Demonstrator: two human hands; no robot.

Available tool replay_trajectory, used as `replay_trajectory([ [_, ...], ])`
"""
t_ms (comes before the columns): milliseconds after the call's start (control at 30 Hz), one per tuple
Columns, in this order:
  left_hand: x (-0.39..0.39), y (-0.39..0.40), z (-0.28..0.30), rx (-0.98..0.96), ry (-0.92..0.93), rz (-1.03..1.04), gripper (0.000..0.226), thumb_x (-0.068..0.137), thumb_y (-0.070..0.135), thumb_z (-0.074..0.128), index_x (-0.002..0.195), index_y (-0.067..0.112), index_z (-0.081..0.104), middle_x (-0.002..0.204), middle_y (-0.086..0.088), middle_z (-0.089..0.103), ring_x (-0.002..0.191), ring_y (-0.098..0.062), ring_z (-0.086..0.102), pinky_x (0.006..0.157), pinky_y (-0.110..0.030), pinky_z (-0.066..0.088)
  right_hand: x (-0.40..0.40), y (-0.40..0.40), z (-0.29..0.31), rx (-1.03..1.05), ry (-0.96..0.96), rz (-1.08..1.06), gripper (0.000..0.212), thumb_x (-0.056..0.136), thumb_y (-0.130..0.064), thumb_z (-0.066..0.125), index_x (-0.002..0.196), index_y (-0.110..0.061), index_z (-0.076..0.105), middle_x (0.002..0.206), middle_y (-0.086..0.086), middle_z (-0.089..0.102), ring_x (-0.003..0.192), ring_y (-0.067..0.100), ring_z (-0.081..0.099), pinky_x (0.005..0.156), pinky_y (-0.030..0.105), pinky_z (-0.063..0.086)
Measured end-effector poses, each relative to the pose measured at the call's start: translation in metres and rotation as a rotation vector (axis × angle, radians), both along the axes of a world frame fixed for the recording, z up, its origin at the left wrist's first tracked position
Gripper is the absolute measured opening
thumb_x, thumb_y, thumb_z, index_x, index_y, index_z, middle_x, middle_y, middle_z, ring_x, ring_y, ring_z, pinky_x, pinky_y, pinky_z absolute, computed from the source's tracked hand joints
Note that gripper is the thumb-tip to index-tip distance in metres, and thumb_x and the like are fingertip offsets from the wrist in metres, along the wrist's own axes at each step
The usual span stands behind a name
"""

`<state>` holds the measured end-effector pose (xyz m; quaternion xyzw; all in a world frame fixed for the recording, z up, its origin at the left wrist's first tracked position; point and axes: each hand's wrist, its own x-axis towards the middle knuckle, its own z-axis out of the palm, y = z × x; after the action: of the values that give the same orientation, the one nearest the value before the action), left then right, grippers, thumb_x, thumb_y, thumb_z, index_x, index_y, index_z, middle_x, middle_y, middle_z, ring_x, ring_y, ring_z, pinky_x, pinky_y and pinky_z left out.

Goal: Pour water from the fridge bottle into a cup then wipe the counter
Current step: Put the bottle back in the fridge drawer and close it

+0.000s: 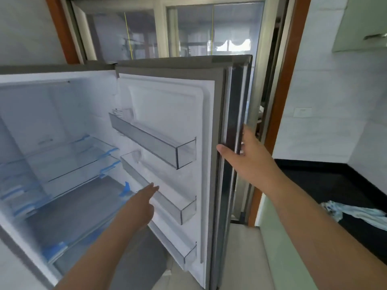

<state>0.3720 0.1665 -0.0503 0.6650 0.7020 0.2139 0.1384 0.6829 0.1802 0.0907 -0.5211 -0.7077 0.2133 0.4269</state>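
The fridge door (pixel 165 114) stands wide open, its white inner side facing me. My right hand (pixel 249 158) holds the door's outer edge, thumb on the inner side and fingers behind the edge. My left hand (pixel 142 204) is stretched out with straight fingers, just in front of the middle door shelf (pixel 167 197). The door shelves and the glass shelves (pixel 69 162) inside the fridge look bare. No bottle and no cup are in view. A crumpled pale blue and white cloth (pixel 356 214) lies on the black counter (pixel 326 181) at the right.
Behind the fridge are a wooden door frame (pixel 284 80) and glass panes. A pale green wall cupboard (pixel 360 24) hangs at the top right over a white tiled wall with a switch (pixel 302 112). Beige floor tiles show below the door.
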Motion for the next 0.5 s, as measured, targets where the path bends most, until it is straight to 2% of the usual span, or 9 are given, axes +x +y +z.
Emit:
replay_trajectory([
  [100, -0.011, -0.033, 0.010, 0.058, -0.078, 0.128, 0.057, 0.103, 0.002, 0.048, 0.154, 0.029, 0.049, 0.163, 0.006, 0.042, 0.146, -0.015, 0.043, 0.116, -0.021, 0.025, -0.024, -0.017, -0.003, 0.104, -0.040, 0.026, 0.063, 0.075, -0.080, 0.069, 0.121, -0.045, 0.043, 0.107, -0.030, 0.061, 0.098, -0.002, 0.064, 0.087, 0.031, 0.059],
  [167, -0.014, -0.060, 0.018, 0.132, -0.181, 0.188, 0.046, 0.101, 0.004, 0.054, 0.140, 0.028, 0.060, 0.148, 0.001, 0.055, 0.133, -0.019, 0.055, 0.111, -0.029, 0.038, -0.044, -0.028, -0.005, 0.164, -0.061, 0.069, 0.064, 0.069, -0.087, 0.068, 0.110, -0.045, 0.042, 0.103, -0.027, 0.063, 0.095, -0.001, 0.064, 0.080, 0.031, 0.059],
  [233, -0.017, -0.088, 0.026, 0.244, -0.274, 0.244, 0.030, 0.099, 0.006, 0.059, 0.120, 0.028, 0.064, 0.125, 0.005, 0.065, 0.115, -0.014, 0.064, 0.096, -0.028, 0.048, -0.069, -0.038, -0.006, 0.221, -0.056, 0.138, 0.067, 0.067, -0.089, 0.067, 0.107, -0.041, 0.043, 0.104, -0.022, 0.064, 0.094, 0.002, 0.065, 0.077, 0.031, 0.059],
  [300, -0.020, -0.116, 0.036, 0.352, -0.314, 0.286, 0.019, 0.099, 0.013, 0.061, 0.102, 0.032, 0.062, 0.106, 0.012, 0.067, 0.097, -0.004, 0.066, 0.081, -0.018, 0.050, -0.097, -0.046, -0.007, 0.271, -0.037, 0.227, 0.065, 0.070, -0.085, 0.068, 0.109, -0.039, 0.043, 0.106, -0.018, 0.065, 0.091, 0.001, 0.065, 0.074, 0.022, 0.058],
  [367, -0.022, -0.141, 0.045, 0.437, -0.345, 0.287, 0.017, 0.100, 0.019, 0.061, 0.094, 0.035, 0.060, 0.095, 0.013, 0.068, 0.087, -0.004, 0.065, 0.070, -0.010, 0.047, -0.129, -0.054, -0.009, 0.278, 0.002, 0.330, 0.059, 0.075, -0.075, 0.073, 0.109, -0.037, 0.044, 0.105, -0.016, 0.066, 0.089, 0.001, 0.067, 0.073, 0.021, 0.059],
  [433, -0.025, -0.158, 0.049, 0.495, -0.396, 0.300, 0.015, 0.101, 0.023, 0.062, 0.094, 0.036, 0.060, 0.093, 0.013, 0.068, 0.082, -0.008, 0.065, 0.068, -0.011, 0.046, -0.160, -0.062, -0.013, 0.309, 0.025, 0.424, 0.052, 0.081, -0.063, 0.076, 0.109, -0.033, 0.044, 0.099, -0.014, 0.065, 0.086, 0.003, 0.067, 0.071, 0.023, 0.060],
  [500, -0.036, -0.169, 0.050, 0.532, -0.393, 0.367, 0.003, 0.099, 0.039, 0.061, 0.099, 0.039, 0.058, 0.097, 0.016, 0.066, 0.086, -0.007, 0.065, 0.068, -0.011, 0.046, -0.193, -0.070, -0.018, 0.379, 0.034, 0.506, 0.044, 0.086, -0.052, 0.076, 0.108, -0.030, 0.044, 0.095, -0.010, 0.059, 0.080, 0.004, 0.064, 0.067, 0.019, 0.056],
])
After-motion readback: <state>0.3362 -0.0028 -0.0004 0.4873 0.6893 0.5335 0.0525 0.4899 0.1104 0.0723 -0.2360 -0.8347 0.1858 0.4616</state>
